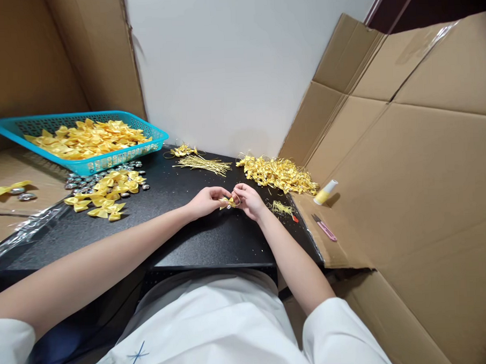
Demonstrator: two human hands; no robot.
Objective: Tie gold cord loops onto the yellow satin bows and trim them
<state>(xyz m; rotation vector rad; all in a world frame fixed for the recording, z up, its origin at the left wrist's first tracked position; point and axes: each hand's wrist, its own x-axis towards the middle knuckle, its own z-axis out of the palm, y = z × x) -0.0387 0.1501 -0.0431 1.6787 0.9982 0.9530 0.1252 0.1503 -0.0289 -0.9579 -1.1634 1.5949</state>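
Near the middle of the black table, my left hand (pixel 207 201) is closed on a small yellow ribbon bow (pixel 226 202). A thin golden cord runs from the bow in a loop, and my right hand (pixel 248 200) pinches that cord (pixel 239 197) close beside the left fingertips. The two hands almost touch. Something small and shiny shows at the bow's underside, too small to make out. Beyond the hands lies a bundle of golden cords (pixel 204 164), with a few corded bows (pixel 183 150) behind it.
A blue basket (pixel 160 136) of yellow bows stands at the left, silver button-like pieces (pixel 76 181) and loose bows (pixel 107 208) before it. Right are a heap of corded bows (pixel 275 172), cord scraps (pixel 282 207), a thread spool (pixel 326 192) and pink snips (pixel 324 228). Cardboard walls flank the table.
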